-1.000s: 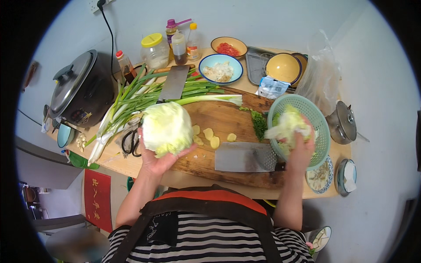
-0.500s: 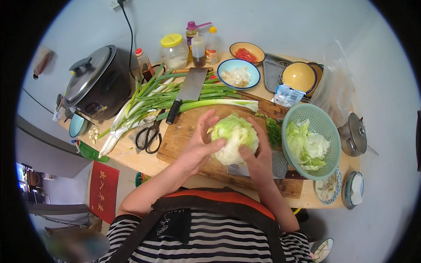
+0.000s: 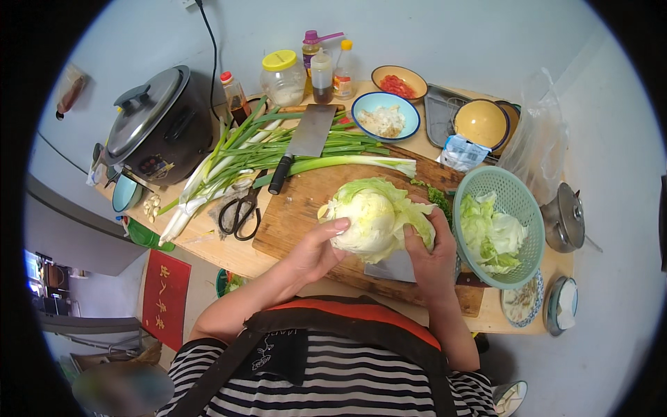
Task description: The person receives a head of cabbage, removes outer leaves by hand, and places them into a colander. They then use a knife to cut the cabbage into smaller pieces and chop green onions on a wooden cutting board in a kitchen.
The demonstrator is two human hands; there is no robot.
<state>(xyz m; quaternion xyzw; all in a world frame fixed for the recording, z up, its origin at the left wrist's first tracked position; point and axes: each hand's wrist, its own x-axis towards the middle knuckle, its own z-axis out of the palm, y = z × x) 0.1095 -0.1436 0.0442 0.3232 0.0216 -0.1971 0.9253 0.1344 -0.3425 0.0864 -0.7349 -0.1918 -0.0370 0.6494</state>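
A head of iceberg lettuce (image 3: pixel 365 221) is held up over the wooden cutting board (image 3: pixel 288 219). My left hand (image 3: pixel 321 249) cups it from the left and below, thumb pressed on its pale side. My right hand (image 3: pixel 432 251) grips a loosened outer leaf (image 3: pixel 415 214) at the right, with the thumb on top; the leaf still joins the head. Below the lettuce a broad metal blade (image 3: pixel 392 266) lies partly hidden on the board. Just right of my right hand stands a green colander (image 3: pixel 535 243) with torn lettuce leaves (image 3: pixel 492 233) in it.
Scallions (image 3: pixel 229 156) and a cleaver (image 3: pixel 310 135) lie across the board's far side, with black scissors (image 3: pixel 240 217) to the left. A rice cooker (image 3: pixel 163 128) stands far left. Behind are bottles, a blue-rimmed bowl (image 3: pixel 372 135) and a yellow bowl (image 3: pixel 479 125); a pot (image 3: pixel 563 219) is at right.
The lettuce has turned in my hands, and an outer leaf now spreads away at its right. My right hand has shifted right with that leaf. The whole view has moved slightly.
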